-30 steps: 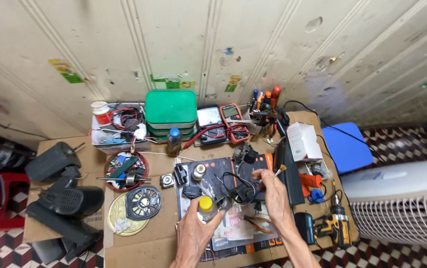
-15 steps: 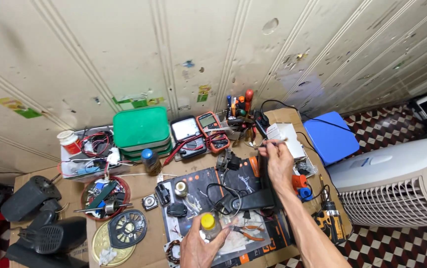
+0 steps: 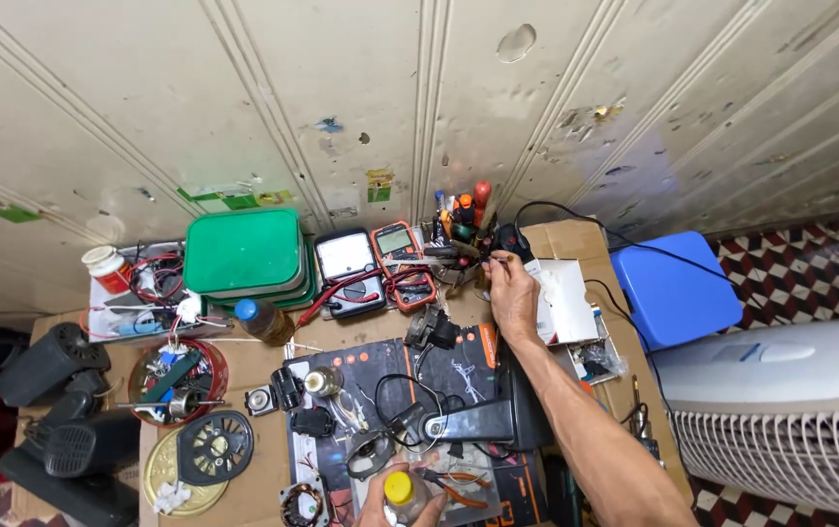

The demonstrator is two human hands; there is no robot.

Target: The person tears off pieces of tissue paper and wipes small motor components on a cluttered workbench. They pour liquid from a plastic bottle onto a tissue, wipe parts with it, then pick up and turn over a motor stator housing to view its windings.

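the right hand (image 3: 513, 296) is reaching far across the cluttered workbench (image 3: 261, 486), its fingers (image 3: 494, 262) pinching together at the cluster of screwdrivers and tools (image 3: 463, 222) standing at the back edge. something small and thin is lying between the fingertips, but it is too small to tell what it is, so whether the hand is grasping a tool or only touching one cannot be told. the hand is lying just beside the white box (image 3: 564, 298), with the orange multimeter (image 3: 403, 262) and the grey meter (image 3: 348, 268) off to its left.

the left hand (image 3: 402, 503) is sitting low at the bottom edge, fingers wrapping around a small bottle with a yellow cap (image 3: 398, 488); the cap is sticking up above the grip while the body is sitting inside the curled fingers. the bottle is hovering over the dark work mat (image 3: 468, 366), near the orange-handled pliers (image 3: 459, 483) and well apart from the right hand.

further left, a green lidded box (image 3: 244, 252) is standing against the wall, a blue-capped bottle (image 3: 261, 319) is lying just beside it, and a red bowl of parts (image 3: 174, 381) is sitting near a black fan grille (image 3: 215, 446). a blue stool (image 3: 678, 288) and a white fan heater (image 3: 780, 415) are standing to the right.
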